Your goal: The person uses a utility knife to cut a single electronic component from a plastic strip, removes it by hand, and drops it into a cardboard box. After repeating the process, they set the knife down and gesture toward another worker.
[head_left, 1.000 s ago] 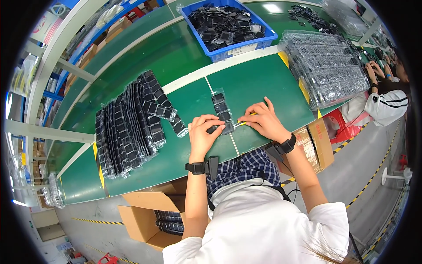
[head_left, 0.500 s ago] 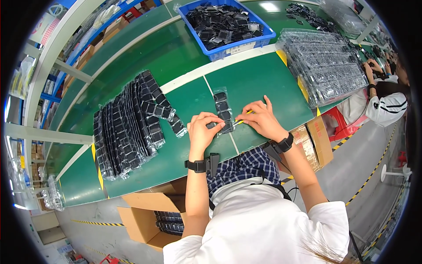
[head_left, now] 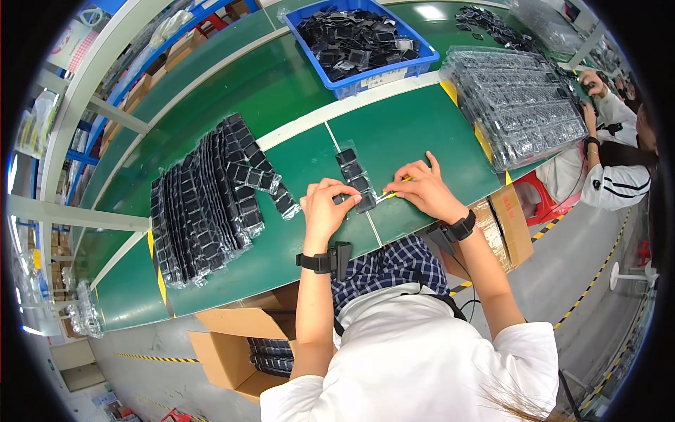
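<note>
My left hand [head_left: 328,208] is closed, thumb and fingers pinching the near end of a clear plastic strip [head_left: 355,172] with several dark square pieces in its pockets. The strip lies on the green table, its far end leaning left. In my right hand [head_left: 423,190], pinched between thumb and fingers, is a slim yellow tool with a pale metal tip [head_left: 390,194]. That tip points left, close to the strip's near right edge; whether it touches cannot be made out. To the left lies a row of similar filled strips [head_left: 204,204], with a few loose ones on its right side.
A blue bin [head_left: 337,86] of loose dark pieces stands at the back. Stacked clear trays [head_left: 517,105] are at the right, beside a co-worker's sleeve [head_left: 622,184]. Open cardboard boxes [head_left: 211,355] sit below the table edge. A white shelf post [head_left: 77,214] juts in at left.
The strip's far end has swung left. My right hand and the tool have shifted slightly right, while my left hand stays nearly in place. The co-worker's arms have moved.
</note>
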`<control>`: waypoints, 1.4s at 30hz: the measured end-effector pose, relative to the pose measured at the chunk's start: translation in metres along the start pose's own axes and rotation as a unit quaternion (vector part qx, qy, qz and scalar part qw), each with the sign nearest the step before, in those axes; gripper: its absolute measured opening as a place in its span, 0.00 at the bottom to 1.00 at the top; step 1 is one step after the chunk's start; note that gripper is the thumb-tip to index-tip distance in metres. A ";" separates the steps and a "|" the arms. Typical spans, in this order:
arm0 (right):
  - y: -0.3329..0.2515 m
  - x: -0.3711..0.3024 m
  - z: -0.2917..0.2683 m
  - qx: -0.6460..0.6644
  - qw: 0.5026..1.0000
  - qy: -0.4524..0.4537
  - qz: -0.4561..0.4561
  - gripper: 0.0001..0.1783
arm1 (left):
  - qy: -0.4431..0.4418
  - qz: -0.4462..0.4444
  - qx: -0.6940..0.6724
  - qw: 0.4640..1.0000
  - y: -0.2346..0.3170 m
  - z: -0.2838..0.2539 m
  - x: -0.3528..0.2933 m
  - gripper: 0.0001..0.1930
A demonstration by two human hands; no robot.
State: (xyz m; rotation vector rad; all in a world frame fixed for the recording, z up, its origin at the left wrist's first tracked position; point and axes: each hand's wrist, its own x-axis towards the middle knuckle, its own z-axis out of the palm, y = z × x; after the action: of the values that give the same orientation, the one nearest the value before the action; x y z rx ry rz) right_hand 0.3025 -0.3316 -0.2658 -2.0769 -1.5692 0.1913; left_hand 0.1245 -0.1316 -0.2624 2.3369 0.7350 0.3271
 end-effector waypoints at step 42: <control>-0.005 0.013 0.004 -0.022 0.998 0.059 0.027 0.15 | -0.017 -0.006 -0.035 0.999 -0.008 -0.037 -0.022 0.47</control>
State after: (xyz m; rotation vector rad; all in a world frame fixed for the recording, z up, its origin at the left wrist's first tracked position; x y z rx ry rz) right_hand 0.3005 -0.3171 -0.2646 -2.1246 -1.4609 0.0529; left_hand 0.0886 -0.1201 -0.2412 2.2646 0.7104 0.3019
